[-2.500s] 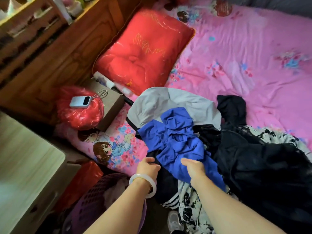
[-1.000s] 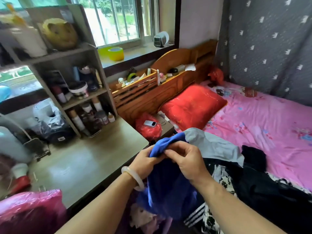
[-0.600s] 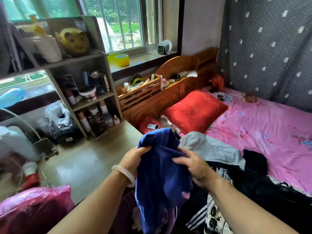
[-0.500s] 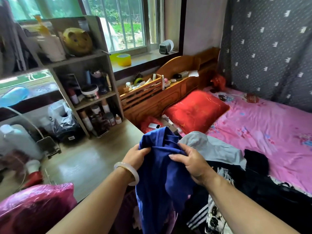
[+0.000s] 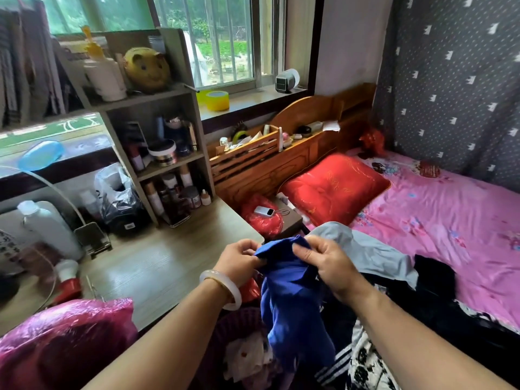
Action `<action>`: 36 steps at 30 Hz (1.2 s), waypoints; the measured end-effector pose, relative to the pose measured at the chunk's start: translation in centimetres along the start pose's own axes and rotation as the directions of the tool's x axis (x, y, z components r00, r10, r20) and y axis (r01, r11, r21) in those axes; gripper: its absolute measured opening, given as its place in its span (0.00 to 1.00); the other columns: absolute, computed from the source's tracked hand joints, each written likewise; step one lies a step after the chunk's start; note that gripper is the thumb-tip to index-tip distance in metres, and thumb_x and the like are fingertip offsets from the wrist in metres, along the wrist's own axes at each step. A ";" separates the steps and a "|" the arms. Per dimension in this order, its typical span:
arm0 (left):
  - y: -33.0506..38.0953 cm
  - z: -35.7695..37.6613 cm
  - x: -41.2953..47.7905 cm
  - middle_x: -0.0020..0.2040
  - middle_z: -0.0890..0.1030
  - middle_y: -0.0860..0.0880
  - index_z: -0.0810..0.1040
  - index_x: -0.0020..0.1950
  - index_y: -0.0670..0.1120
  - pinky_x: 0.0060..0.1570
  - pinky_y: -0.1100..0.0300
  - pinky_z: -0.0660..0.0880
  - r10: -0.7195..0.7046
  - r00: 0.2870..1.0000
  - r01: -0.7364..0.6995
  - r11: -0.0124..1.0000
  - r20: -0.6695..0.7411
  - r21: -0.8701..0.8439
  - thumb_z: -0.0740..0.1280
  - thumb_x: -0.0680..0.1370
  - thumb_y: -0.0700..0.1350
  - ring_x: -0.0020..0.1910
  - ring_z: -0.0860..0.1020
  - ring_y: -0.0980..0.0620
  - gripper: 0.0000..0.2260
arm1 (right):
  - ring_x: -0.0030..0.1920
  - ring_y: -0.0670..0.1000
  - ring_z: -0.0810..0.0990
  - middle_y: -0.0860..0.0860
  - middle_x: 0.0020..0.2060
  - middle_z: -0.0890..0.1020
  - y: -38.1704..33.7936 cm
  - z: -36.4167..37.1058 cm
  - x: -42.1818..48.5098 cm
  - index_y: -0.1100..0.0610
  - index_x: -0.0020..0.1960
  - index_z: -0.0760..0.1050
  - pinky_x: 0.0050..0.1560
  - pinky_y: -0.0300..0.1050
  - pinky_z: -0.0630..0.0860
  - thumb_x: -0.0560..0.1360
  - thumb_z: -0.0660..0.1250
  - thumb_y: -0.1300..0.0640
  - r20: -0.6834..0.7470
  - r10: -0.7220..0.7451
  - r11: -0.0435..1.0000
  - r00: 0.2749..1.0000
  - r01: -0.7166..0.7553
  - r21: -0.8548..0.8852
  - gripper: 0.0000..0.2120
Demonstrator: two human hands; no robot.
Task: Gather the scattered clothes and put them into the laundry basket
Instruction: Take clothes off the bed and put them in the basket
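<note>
Bed [image 5: 439, 209]: fills the right side, under a pink flowered sheet; its wooden headboard [image 5: 284, 153] runs along the wall below the window.
Desk [image 5: 157, 266]: pale wood, left of the bed, its near right corner close to the hands.
Shelf [image 5: 157, 108]: stands at the desk's back edge, packed with jars and bottles; a yellow pig-shaped bank [image 5: 147, 67] sits on its top.
Pillow [image 5: 333, 188]: red, at the bed's head end, against the headboard.
Clothes pile [image 5: 422, 299]: on the bed's near edge, a grey top uppermost, black garments and a black-and-white print piece beneath and to the right.
Pink bag [image 5: 56, 342]: shiny plastic, at the desk's near left corner.
Basket [image 5: 239, 322]: purple, on the floor between desk and bed, partly hidden by the arms; pale clothes lie inside it.
Blue garment [image 5: 289, 305]: held up at its top edge by both hands, hanging down over the basket's right side, in front of the pile.
Left hand [image 5: 239, 261]: fingers curled, pinching the garment's top left edge; a pale bangle [image 5: 222, 288] on the wrist.
Right hand [image 5: 327, 263]: fingers and thumb pinching the garment's top right edge, near the left hand.
Power bank [image 5: 264, 211]: white, on a red bag at the bed's near head corner.
</note>
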State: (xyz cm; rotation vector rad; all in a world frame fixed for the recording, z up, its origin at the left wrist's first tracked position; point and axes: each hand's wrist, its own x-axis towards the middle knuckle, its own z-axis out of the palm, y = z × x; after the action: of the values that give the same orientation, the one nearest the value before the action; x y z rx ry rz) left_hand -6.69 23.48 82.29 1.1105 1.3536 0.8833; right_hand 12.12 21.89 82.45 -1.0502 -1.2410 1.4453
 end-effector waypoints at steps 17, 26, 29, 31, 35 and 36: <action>0.7 0.0 1.4 0.28 0.78 0.52 0.80 0.39 0.48 0.31 0.60 0.72 0.167 0.957 -0.118 0.971 -0.239 0.206 0.65 0.77 0.44 0.26 0.72 0.54 0.08 | 0.33 0.47 0.81 0.50 0.32 0.83 -2.3 -0.8 1.8 0.58 0.40 0.79 0.39 0.44 0.78 0.75 0.70 0.62 -0.088 0.129 0.899 0.988 -0.153 -0.411 0.05; -1.8 2.2 0.1 0.54 0.81 0.50 0.73 0.57 0.50 0.58 0.52 0.77 -0.224 0.935 0.126 0.934 0.274 0.333 0.79 0.52 0.61 0.53 0.80 0.52 0.38 | 0.36 0.54 0.82 0.59 0.36 0.82 -2.8 1.3 2.4 0.65 0.45 0.76 0.39 0.47 0.81 0.78 0.63 0.65 -0.161 0.319 0.935 0.934 -0.282 0.217 0.05; -3.8 2.5 1.1 0.56 0.81 0.51 0.73 0.59 0.53 0.59 0.52 0.77 -0.134 0.972 0.020 0.866 0.194 0.500 0.81 0.50 0.55 0.55 0.80 0.52 0.39 | 0.32 0.51 0.82 0.56 0.31 0.82 -4.1 1.5 2.2 0.64 0.42 0.77 0.34 0.42 0.80 0.78 0.64 0.65 -0.066 0.267 0.952 0.962 -0.252 0.173 0.07; -4.8 2.2 1.8 0.49 0.83 0.51 0.78 0.50 0.54 0.54 0.51 0.78 -0.071 0.989 -0.014 0.829 0.130 0.559 0.78 0.57 0.49 0.50 0.81 0.50 0.23 | 0.34 0.52 0.81 0.57 0.34 0.81 -4.9 1.3 2.1 0.64 0.43 0.77 0.37 0.42 0.80 0.77 0.64 0.66 0.005 0.236 0.964 0.972 -0.234 0.123 0.06; -5.1 0.0 2.3 0.43 0.82 0.49 0.74 0.39 0.52 0.46 0.56 0.77 -0.032 0.999 0.038 0.797 -0.021 0.603 0.77 0.67 0.45 0.44 0.80 0.49 0.12 | 0.33 0.51 0.80 0.55 0.34 0.83 -6.3 -0.8 2.1 0.62 0.43 0.80 0.37 0.43 0.78 0.75 0.68 0.65 -0.002 0.207 0.970 0.978 -0.206 -0.126 0.03; -4.8 -0.7 2.4 0.41 0.81 0.50 0.73 0.39 0.52 0.45 0.57 0.76 -0.011 0.998 0.042 0.797 -0.056 0.603 0.77 0.67 0.45 0.43 0.79 0.49 0.13 | 0.32 0.49 0.80 0.52 0.32 0.83 -6.3 -2.1 2.4 0.58 0.40 0.81 0.37 0.43 0.76 0.74 0.70 0.64 -0.053 0.152 0.935 0.987 -0.161 -0.317 0.05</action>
State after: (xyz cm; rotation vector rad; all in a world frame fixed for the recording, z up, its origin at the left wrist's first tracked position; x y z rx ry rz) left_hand -7.86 24.51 77.10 1.5551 1.7531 0.4513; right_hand 14.35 25.02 88.37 -1.4107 -1.4315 1.3686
